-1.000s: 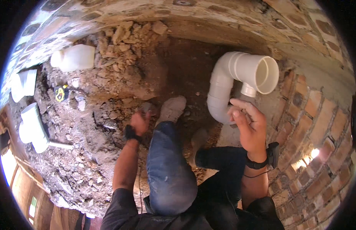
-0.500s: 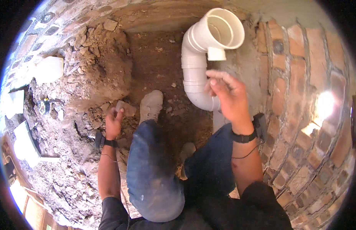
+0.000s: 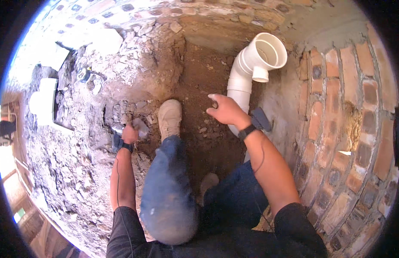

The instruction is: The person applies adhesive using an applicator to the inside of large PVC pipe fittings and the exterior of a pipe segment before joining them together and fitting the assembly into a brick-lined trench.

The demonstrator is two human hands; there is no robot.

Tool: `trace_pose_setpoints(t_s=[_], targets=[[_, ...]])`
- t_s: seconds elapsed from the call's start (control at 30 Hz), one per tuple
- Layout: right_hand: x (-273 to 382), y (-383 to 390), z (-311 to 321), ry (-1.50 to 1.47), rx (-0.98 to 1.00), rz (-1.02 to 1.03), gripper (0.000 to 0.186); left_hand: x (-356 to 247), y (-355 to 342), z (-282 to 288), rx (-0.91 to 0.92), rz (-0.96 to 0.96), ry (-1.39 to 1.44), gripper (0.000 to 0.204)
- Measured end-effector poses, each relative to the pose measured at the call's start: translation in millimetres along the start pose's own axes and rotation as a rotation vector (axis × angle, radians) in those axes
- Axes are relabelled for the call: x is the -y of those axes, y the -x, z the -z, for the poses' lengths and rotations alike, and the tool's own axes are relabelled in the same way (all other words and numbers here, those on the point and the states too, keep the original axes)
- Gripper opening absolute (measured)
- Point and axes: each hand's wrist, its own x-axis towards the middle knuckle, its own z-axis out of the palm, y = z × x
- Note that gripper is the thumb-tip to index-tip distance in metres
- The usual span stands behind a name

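My left hand (image 3: 130,134) is closed on a flat, pale grey-pink piece of stone (image 3: 141,128), low over the rubble to the left of my shoe. Its fingertips are partly hidden. Out over the dug trench, my right hand (image 3: 227,111) holds nothing, with thumb and forefinger apart. It passes in front of a white plastic drain pipe (image 3: 240,84) and hides part of its lower bend. The pipe stands upright, with a wide open socket (image 3: 268,50) on top and a short side branch (image 3: 260,75).
My beige shoe (image 3: 170,116) stands on the trench's left side. Broken soil and rubble (image 3: 85,159) slope up at left, with a tape measure (image 3: 84,75) and white pieces (image 3: 47,101) on them. A brick wall (image 3: 333,112) rises at right.
My right hand has moved left and forward from beside the pipe to over the trench. The view has turned, so the scene sits further right. My left hand stays by the stone.
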Motion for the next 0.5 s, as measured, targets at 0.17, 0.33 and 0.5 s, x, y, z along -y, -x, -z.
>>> trace_pose_setpoints(t_s=[0.17, 0.33, 0.5], targets=[[-29.1, -64.6, -41.1, 0.277, 0.181, -0.062, 0.097, -20.3, 17.6, -10.3, -0.024, -0.130, -0.136, 0.069], [-37.2, -116.9, -109.5, 0.319, -0.042, -0.014, 0.102, -19.6, 16.6, -19.7, 0.149, -0.152, -0.281, 0.081], [-47.0, -104.4, -162.4, 0.304, -0.331, 0.059, 0.076, -9.8, 22.8, -22.7, 0.135, -0.116, -0.190, 0.088]])
